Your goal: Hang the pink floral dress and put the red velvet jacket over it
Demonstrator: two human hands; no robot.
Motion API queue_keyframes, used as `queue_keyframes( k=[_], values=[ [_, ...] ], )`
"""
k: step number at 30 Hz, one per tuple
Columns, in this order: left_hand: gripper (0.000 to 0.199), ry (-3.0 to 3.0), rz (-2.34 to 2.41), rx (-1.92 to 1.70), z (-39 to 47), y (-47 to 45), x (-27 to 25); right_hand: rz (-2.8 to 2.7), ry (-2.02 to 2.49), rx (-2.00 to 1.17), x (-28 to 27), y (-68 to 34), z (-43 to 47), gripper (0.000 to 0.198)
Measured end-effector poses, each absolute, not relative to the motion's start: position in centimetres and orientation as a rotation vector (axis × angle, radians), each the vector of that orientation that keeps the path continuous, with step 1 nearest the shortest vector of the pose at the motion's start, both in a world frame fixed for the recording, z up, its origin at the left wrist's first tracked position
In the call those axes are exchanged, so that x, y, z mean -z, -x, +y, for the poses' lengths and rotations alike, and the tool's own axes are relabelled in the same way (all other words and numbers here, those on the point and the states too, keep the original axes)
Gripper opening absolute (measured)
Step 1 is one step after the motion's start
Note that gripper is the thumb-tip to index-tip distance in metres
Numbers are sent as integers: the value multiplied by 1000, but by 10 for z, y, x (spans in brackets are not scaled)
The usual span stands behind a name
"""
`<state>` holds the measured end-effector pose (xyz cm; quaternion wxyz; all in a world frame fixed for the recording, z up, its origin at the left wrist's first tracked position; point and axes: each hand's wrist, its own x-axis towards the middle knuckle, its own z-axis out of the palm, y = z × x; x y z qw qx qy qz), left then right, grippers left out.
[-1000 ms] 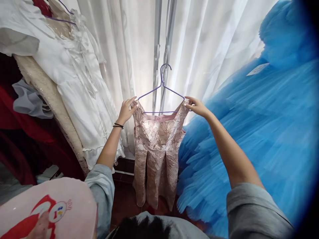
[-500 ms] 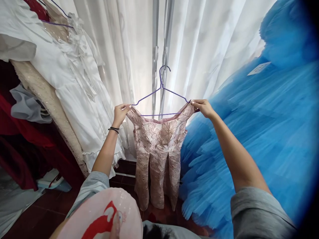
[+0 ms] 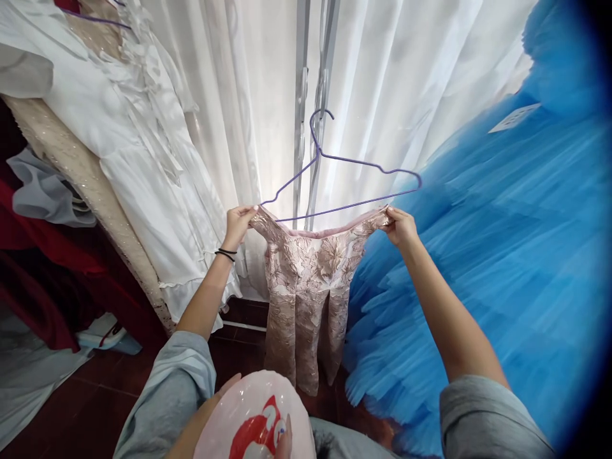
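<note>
The pink brocade dress (image 3: 310, 280) hangs between my hands, its right strap (image 3: 377, 222) now clear of the purple hanger (image 3: 351, 159), whose end sat inside it a moment ago; I judge the garment hanger-borne on one side at most. My left hand (image 3: 238, 226) pinches the left strap (image 3: 266, 222), which covers the hanger's other end, while my right hand (image 3: 403, 226) grips the loosened strap between thumb and fingers. Beyond: white curtain (image 3: 392, 83) behind, blue tulle dress (image 3: 478, 274) right, white dress (image 3: 138, 191) left.
</note>
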<state>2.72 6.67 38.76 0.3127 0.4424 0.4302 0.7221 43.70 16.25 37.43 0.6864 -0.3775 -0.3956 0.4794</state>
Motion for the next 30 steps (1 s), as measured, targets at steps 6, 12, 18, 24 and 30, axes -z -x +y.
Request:
queue_keyframes(
  k=[6,12,18,24,30],
  values=[
    [58,-1186,1101,-1862,67,-46,-373,-878,882,-1069,-343,-454,153,10],
    [59,-1181,1069,-1856,63,-48,-373,-990,935,-1051,-334,-470,147,16],
    [53,-1185,1060,-1858,66,-47,-370,-1056,935,-1043,-326,-467,144,22],
    [49,-1208,1072,-1848,69,-45,-368,-1065,882,-1103,-319,-465,144,19],
    [50,-1246,1082,-1840,70,-42,-363,-1041,846,-1149,-311,-467,146,15]
  ],
)
